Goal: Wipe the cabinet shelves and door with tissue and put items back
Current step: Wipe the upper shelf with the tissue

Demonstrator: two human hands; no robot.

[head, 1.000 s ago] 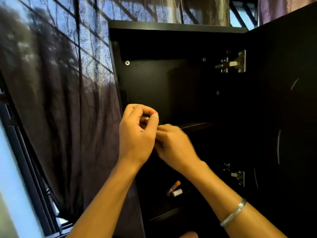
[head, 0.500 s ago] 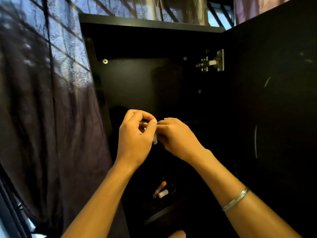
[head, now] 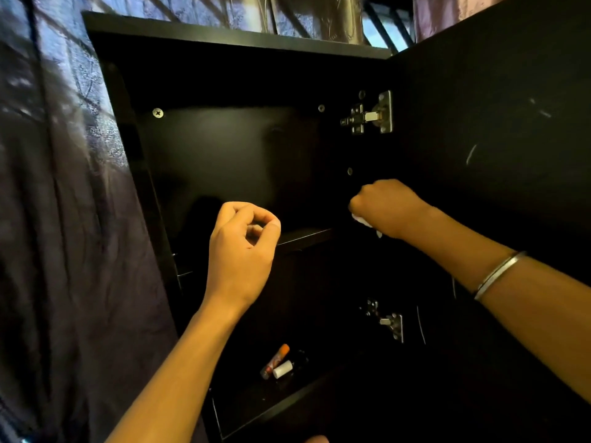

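Tissue (head: 363, 220) gripped in right hand (head: 385, 207); left hand (head: 241, 247) apart, empty.

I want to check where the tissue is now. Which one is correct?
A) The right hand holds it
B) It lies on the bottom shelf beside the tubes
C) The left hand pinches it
A: white tissue shows under the curled right hand at the cabinet's right side.

Bare forearms, silver bangle (head: 497, 274) on right wrist
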